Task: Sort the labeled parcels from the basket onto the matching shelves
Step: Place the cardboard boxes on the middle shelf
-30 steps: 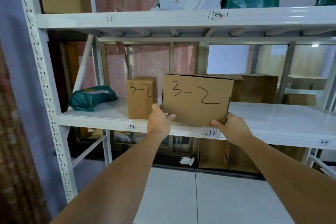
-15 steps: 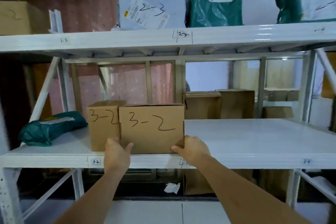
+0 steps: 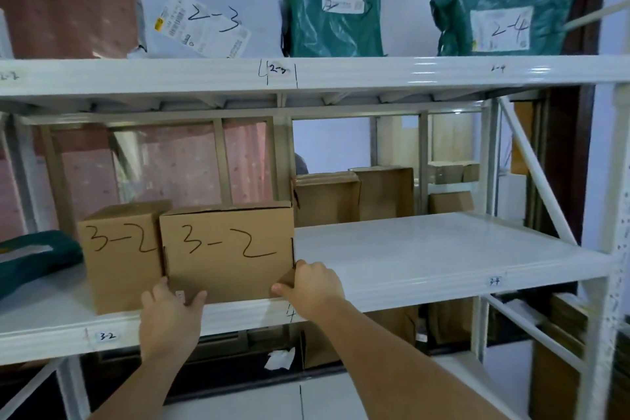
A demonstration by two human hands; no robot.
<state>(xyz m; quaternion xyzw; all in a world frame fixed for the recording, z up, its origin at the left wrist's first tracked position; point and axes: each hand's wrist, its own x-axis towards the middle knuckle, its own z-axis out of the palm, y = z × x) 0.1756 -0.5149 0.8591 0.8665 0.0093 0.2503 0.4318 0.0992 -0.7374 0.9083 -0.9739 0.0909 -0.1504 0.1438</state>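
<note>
I saw the wide box (image 3: 226, 254) marked 3-2 standing on the lower shelf (image 3: 426, 269), near its front edge, touching a narrower 3-2 box (image 3: 121, 256) on its left; my left hand (image 3: 168, 314) gripped its near-left bottom corner, thumb on the front; my right hand (image 3: 315, 285) curled round its near-right bottom corner.

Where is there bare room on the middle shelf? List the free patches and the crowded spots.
Free: the wide white stretch of the middle shelf, right of the larger 3-2 box and in front of the plain boxes at the back. Crowded: the left end, where the green bag, the smaller 3-2 box and the larger one sit close together.
</note>
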